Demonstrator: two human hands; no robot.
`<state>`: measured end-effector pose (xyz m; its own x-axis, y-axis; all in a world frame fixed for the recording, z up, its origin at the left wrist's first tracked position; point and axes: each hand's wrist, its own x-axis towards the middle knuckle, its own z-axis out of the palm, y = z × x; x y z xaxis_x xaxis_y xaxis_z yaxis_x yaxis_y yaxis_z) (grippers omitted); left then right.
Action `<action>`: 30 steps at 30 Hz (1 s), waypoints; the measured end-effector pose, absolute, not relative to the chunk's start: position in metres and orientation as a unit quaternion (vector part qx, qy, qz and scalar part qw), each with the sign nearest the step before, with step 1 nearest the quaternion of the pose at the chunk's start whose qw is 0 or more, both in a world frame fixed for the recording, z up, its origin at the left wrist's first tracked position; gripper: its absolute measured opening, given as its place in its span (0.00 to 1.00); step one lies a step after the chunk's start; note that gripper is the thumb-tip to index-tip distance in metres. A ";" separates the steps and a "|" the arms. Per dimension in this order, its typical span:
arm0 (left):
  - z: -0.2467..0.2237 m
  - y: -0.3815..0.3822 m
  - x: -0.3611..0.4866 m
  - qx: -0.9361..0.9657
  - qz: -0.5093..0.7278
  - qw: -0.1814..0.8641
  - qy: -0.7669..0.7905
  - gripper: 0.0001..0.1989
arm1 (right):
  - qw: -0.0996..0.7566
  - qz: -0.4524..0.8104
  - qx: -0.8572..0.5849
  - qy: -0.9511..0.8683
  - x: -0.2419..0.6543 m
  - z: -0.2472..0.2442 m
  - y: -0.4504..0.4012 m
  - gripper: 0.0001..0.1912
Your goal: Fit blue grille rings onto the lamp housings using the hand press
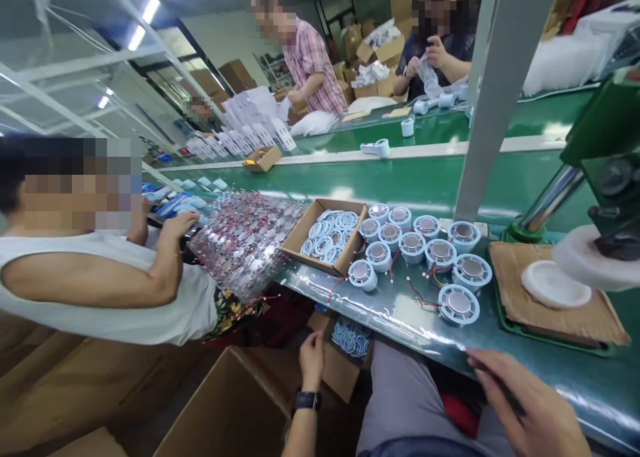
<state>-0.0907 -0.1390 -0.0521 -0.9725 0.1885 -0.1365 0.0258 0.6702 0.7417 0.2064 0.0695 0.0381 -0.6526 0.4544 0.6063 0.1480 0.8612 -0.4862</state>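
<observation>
My left hand [312, 358], with a dark watch at the wrist, hangs below the table edge beside an open carton of blue rings [351, 337]. Its fingers are curled together; whether they hold anything is too small to tell. At the lower right, my right hand [525, 397] is closed around a dark, slim tool [505, 391] over the table's front edge. Round light-blue units [459, 302] with metallic discs and thin red wires stand in a group on the green table. A cardboard box of blue rings [325, 262] sits left of them.
A green press [600, 143] with a white round pad [556, 283] on cardboard stands at the right. A grey post [493, 97] rises behind the units. Left, a person in a white top sits near a heap of wired parts [245, 243]. A large carton [225, 403] stands below.
</observation>
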 end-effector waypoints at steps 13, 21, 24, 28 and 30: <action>0.118 -0.015 -0.222 0.336 0.286 0.013 0.897 0.16 | 0.347 0.251 -0.215 -0.877 0.203 0.017 0.101 0.15; 0.149 0.003 -0.178 0.421 0.223 -0.045 0.878 0.08 | 0.388 0.316 -0.229 -0.835 0.205 0.026 0.092 0.13; 0.139 -0.020 -0.112 0.509 0.241 -0.033 0.826 0.03 | 0.414 0.364 -0.248 -0.796 0.203 0.032 0.084 0.13; 0.103 -0.048 -0.017 0.682 0.328 0.043 0.652 0.13 | 0.387 0.557 -0.247 -0.693 0.198 0.042 0.063 0.16; 0.085 -0.056 0.014 0.679 0.380 0.051 0.626 0.27 | 0.361 0.672 -0.230 -0.605 0.194 0.044 0.051 0.22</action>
<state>0.0142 -0.0563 0.0853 -0.0717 0.8888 0.4526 0.8118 -0.2117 0.5443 0.1941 0.0510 0.0436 -0.6346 0.7621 0.1280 -0.2063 -0.0074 -0.9785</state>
